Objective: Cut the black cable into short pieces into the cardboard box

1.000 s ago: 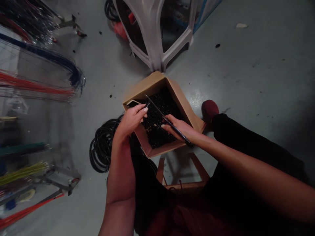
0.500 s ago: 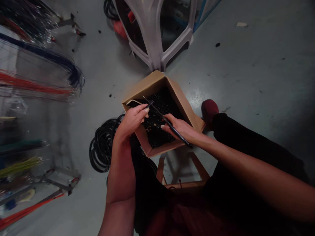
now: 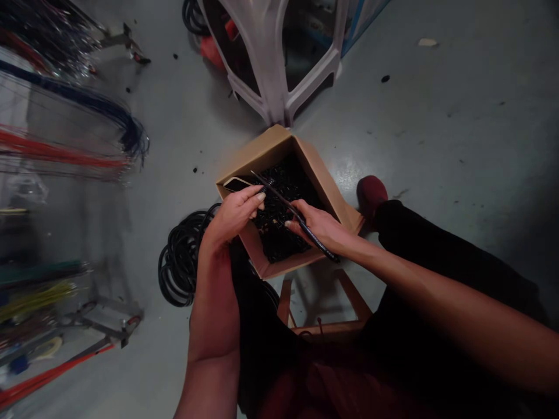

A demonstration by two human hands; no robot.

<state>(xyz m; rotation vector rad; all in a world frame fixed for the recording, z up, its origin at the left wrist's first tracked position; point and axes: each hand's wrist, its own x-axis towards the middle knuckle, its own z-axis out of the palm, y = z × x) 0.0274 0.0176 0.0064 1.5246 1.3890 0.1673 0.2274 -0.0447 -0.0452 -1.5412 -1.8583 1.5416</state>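
A brown cardboard box point(image 3: 324, 178) sits in front of me on the floor, filled with several small black parts point(image 3: 285, 230). My right hand point(image 3: 321, 226) is closed around a long thin black rod point(image 3: 292, 213) that slants over the box toward the upper left. My left hand point(image 3: 234, 210) pinches a small black piece at the rod's far tip, fingers pressed together. A phone point(image 3: 236, 184) lies at the box's left corner, just beyond my left hand.
A coil of black cable point(image 3: 180, 265) lies on the floor left of the box. A white plastic stool point(image 3: 279, 64) stands behind the box. Bundles of coloured wires point(image 3: 65, 151) hang on racks at the left. A wooden stool point(image 3: 325, 308) is under me.
Both hands and the rod have shifted very slightly up and left over the box; the grips are the same.
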